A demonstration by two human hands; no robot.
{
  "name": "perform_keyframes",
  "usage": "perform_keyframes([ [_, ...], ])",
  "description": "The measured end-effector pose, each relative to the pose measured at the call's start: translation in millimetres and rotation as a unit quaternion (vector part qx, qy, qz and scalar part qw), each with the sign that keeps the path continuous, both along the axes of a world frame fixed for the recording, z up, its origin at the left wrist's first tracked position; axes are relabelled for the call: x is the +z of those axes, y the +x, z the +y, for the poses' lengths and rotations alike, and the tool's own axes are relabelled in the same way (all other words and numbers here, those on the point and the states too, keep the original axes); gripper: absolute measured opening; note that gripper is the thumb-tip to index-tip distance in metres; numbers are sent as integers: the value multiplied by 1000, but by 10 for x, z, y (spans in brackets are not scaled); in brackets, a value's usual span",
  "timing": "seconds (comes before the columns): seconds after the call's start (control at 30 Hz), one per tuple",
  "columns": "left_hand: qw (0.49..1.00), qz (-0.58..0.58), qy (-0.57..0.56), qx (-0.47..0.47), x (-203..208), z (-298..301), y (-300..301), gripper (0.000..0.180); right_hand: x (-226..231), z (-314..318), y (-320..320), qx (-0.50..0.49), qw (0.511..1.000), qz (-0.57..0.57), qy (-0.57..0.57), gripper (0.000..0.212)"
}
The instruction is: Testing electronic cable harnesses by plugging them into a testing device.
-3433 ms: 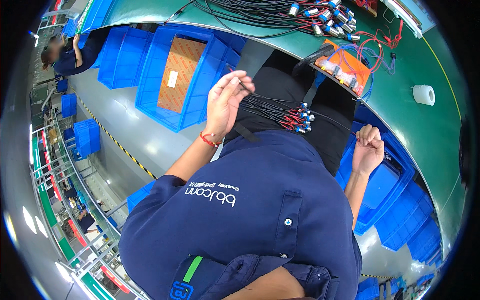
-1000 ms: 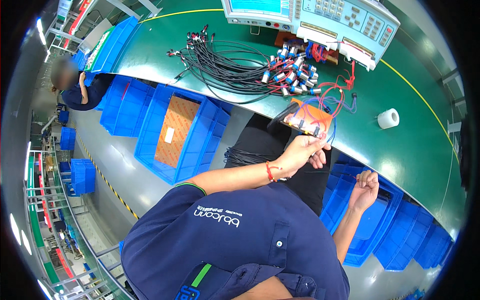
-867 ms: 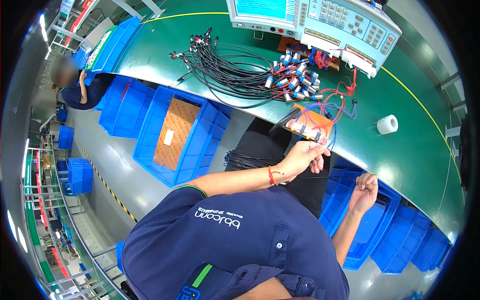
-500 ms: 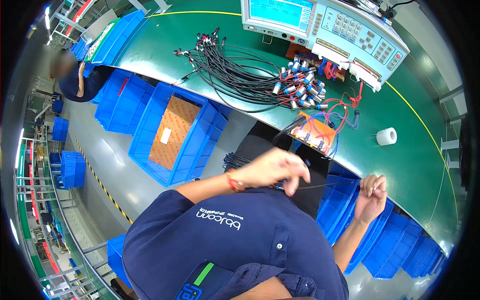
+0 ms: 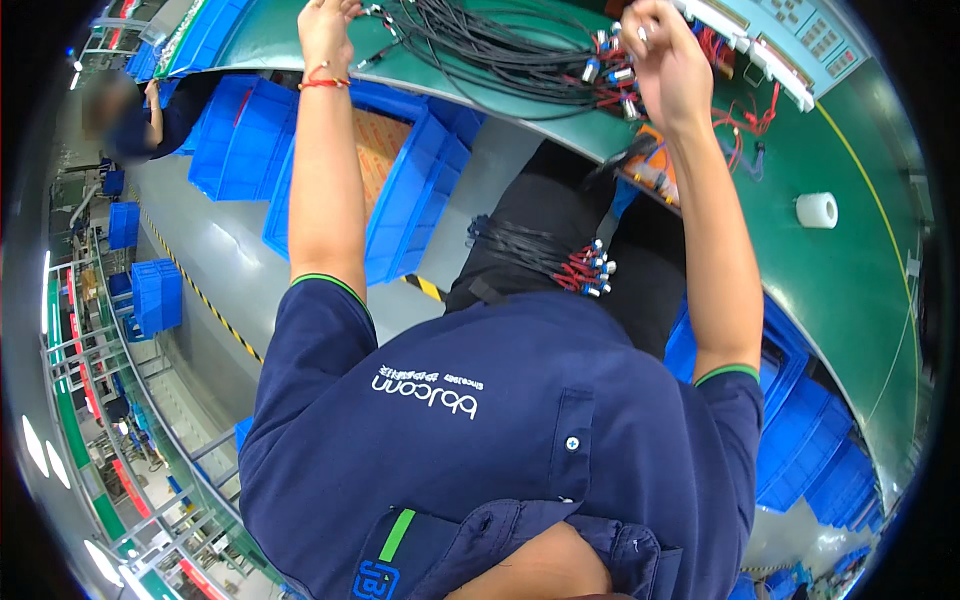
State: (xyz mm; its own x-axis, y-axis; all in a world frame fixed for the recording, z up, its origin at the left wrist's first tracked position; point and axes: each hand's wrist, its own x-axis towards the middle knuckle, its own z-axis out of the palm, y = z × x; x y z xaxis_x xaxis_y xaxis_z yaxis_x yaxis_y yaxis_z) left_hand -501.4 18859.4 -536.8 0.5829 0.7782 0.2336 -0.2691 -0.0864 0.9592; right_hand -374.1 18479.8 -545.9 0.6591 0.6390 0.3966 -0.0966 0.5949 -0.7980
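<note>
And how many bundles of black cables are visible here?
2: the larger cable bundle on the green workbench, the smaller cable bundle across the person's thighs. Others may be hidden.

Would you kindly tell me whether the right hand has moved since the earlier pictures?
Yes: judged against the orange block, the right hand has moved left and forward, from its near right to beyond it.

On the table (image 5: pixel 850 250), a machine (image 5: pixel 815 45) stands right of a heap of cables (image 5: pixel 480 50), with a roll (image 5: pixel 817 210) nearer than the machine. A smaller bunch (image 5: pixel 525 248) lies across the lap (image 5: pixel 560 185). Bins (image 5: pixel 240 145) stand left, on the floor (image 5: pixel 225 235).
</note>
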Motion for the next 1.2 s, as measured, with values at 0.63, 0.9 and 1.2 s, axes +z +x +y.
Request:
perform_keyframes([
  [0.63,703,311,511,-385,-1096,-2591,-1343,14,205,253,-767,-448,686,-511,-258,29],
  [0.9,815,222,87,-528,-494,-2690,-1383,11,-341,-784,-1892,-122,861,-370,-326,49],
  [1.2,803,285,236,-467,90,-2210,-1298,16,-568,-2393,-1908,-147,923,222,-279,15],
])
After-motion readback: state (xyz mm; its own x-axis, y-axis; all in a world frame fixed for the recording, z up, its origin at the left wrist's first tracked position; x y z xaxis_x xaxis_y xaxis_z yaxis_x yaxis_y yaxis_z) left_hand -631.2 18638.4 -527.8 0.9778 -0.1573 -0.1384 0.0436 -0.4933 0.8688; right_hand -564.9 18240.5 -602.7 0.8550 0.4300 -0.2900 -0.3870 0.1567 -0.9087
